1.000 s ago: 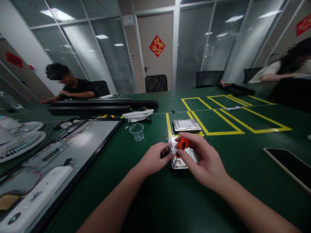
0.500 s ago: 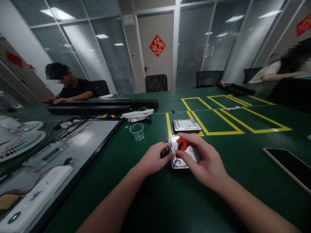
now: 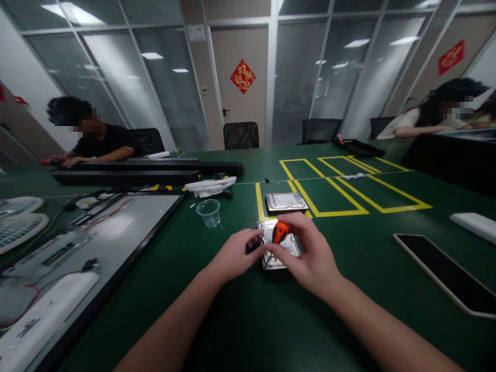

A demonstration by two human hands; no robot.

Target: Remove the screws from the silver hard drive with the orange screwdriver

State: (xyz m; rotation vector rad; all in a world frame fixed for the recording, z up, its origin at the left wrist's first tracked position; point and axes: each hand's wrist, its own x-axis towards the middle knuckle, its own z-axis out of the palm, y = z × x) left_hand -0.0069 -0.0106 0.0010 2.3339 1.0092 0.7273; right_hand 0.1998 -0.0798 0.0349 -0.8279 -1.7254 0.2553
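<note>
A silver hard drive [image 3: 289, 251] lies flat on the green table in front of me. My right hand [image 3: 312, 253] pinches the orange and black handle of a screwdriver [image 3: 280, 232] over it. The thin shaft slants down to the left, towards the drive's near left part; whether its tip sits in a screw is too small to tell. At the drive's left edge, my left hand [image 3: 238, 254] grips with thumb and curled fingers, its thumb close to the shaft. Just behind lies a second hard drive [image 3: 287, 201].
A clear plastic cup [image 3: 209, 214] and a white fan part [image 3: 211, 186] stand left of the drives. An opened flat panel [image 3: 127, 217] covers the left side. On the right lie a phone [image 3: 445, 274] and yellow tape outlines [image 3: 341, 212]. Two people sit across the table.
The view has turned slightly right, so the scene sits further left. Both hands stay at the drive; the screwdriver handle now leans more to the right.
</note>
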